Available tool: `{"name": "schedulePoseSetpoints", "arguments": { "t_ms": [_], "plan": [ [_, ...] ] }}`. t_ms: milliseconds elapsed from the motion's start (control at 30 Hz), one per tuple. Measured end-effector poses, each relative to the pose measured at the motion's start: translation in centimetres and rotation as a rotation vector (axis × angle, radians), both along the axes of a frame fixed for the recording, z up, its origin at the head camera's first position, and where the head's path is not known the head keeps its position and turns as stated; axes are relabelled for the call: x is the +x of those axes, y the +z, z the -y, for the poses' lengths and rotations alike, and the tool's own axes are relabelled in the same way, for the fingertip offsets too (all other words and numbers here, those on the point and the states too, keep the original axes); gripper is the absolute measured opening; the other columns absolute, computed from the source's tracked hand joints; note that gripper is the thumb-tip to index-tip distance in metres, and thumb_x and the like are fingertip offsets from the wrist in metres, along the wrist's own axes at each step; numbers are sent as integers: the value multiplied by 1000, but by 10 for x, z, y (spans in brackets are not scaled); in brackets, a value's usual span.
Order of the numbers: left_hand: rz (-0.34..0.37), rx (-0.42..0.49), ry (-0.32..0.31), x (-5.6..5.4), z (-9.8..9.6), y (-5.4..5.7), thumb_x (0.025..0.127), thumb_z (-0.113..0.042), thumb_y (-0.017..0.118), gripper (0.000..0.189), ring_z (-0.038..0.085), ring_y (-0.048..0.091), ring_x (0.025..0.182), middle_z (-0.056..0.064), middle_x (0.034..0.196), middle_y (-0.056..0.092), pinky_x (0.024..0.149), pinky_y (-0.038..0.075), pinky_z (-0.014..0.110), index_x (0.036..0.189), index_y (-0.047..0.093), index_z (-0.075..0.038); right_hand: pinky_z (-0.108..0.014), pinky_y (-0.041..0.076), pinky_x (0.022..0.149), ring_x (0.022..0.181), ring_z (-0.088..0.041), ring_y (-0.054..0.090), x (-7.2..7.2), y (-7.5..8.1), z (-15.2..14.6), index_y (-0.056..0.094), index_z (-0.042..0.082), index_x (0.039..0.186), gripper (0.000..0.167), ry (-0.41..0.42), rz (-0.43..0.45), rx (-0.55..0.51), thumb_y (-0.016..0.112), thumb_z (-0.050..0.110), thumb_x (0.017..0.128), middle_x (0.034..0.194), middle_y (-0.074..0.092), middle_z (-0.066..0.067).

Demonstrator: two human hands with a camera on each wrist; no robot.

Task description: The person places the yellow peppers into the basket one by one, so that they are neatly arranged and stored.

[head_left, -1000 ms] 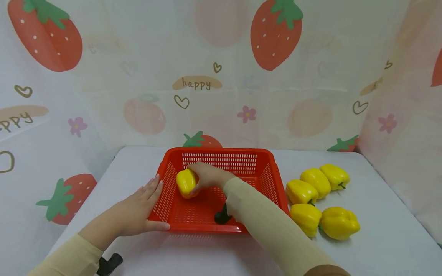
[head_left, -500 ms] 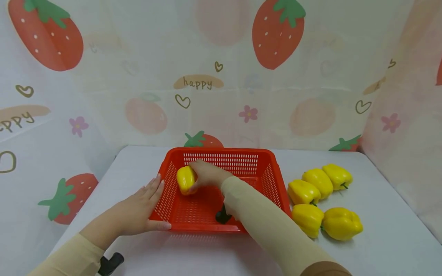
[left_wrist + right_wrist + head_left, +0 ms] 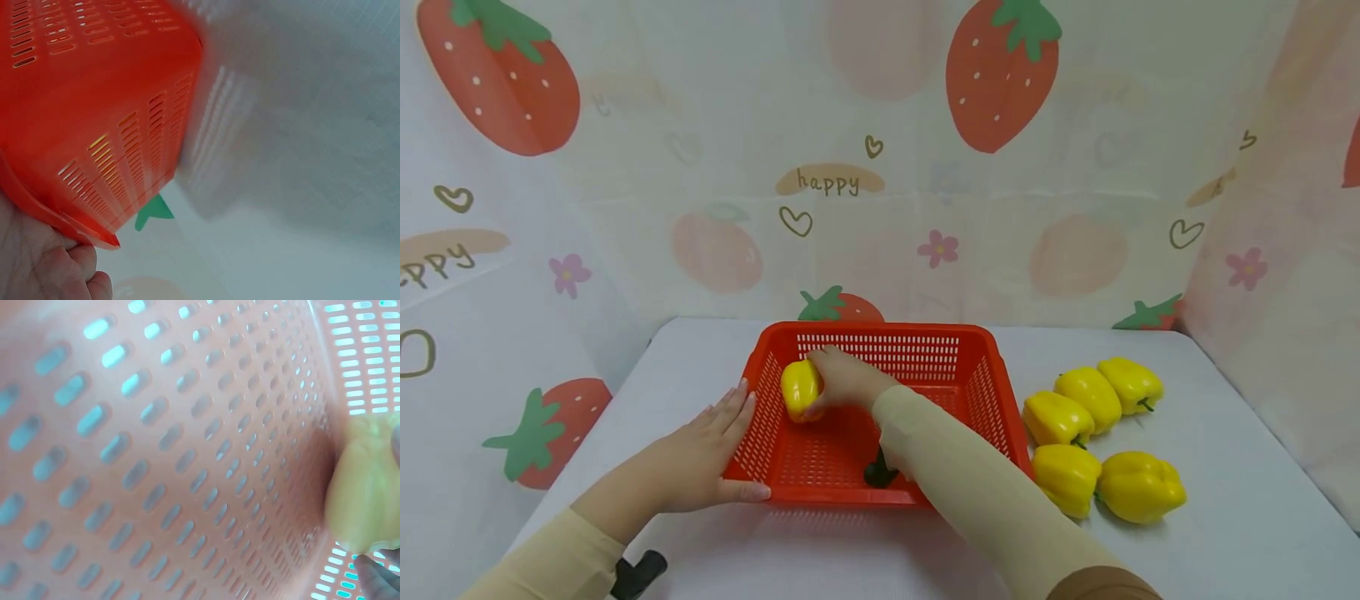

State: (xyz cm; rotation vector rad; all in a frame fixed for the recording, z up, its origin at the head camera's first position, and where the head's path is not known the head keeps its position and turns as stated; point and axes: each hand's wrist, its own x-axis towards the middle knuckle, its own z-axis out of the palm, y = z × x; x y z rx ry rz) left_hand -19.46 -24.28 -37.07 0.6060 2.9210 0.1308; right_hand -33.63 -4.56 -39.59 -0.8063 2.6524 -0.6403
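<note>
A yellow bell pepper (image 3: 800,390) is inside the red plastic basket (image 3: 880,495), near its left wall. My right hand (image 3: 850,379) reaches in over the front rim and grips the pepper from its right side, thumb toward me and fingers at the back. The right wrist view has the same bell pepper (image 3: 365,494) close to the perforated basket wall, with fingertips at its edge. My left hand (image 3: 696,458) rests on the basket's left rim, fingers straight and thumb along the front corner. From below, the left wrist view catches that hand (image 3: 47,265) under the basket's rim.
Several more yellow bell peppers (image 3: 1093,398) lie on the white table (image 3: 1225,433) to the right of the basket. A strawberry-print cloth (image 3: 880,250) hangs behind the table and along both sides. My right forearm crosses the basket's front right corner.
My right hand has moved slightly left and back in the basket with the bell pepper. The left hand stays on the rim.
</note>
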Motion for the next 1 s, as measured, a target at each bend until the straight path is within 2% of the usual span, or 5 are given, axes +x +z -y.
{"name": "schedulePoseSetpoints", "arguments": {
  "t_ms": [167,433,667,800,1000],
  "plan": [
    [-1,-1,1,1,0,0,64,-81,47,119,34,8,139,17,152,6,106,23,52,145,14,0,-32,42,95,99,-13,46,0,-1,0,40,16,131,80,10,-5,14,79,44,66,111,47,3],
    [-2,-1,-5,3,-1,3,66,-79,48,117,35,9,138,19,151,8,107,22,52,144,16,2,-38,38,101,116,-15,41,1,3,-3,30,20,142,93,-2,26,16,78,45,66,134,40,1],
    [7,0,5,1,-1,3,66,-79,50,117,35,9,138,18,152,8,106,23,53,145,15,1,-39,31,106,127,-16,34,-1,11,-6,33,20,142,88,32,23,-34,77,42,69,139,39,2],
    [2,-4,1,1,-1,3,66,-78,51,117,35,9,138,18,152,8,105,24,53,145,15,0,-42,32,105,129,-17,32,-2,18,-10,35,23,141,85,29,44,-79,77,41,69,141,37,2],
    [-3,-11,-4,1,-1,2,66,-79,50,117,35,9,138,19,152,8,106,23,53,145,15,0,-40,31,105,130,-17,32,-6,26,-16,36,23,140,82,42,23,-90,76,41,71,141,37,2]
  ]
}}
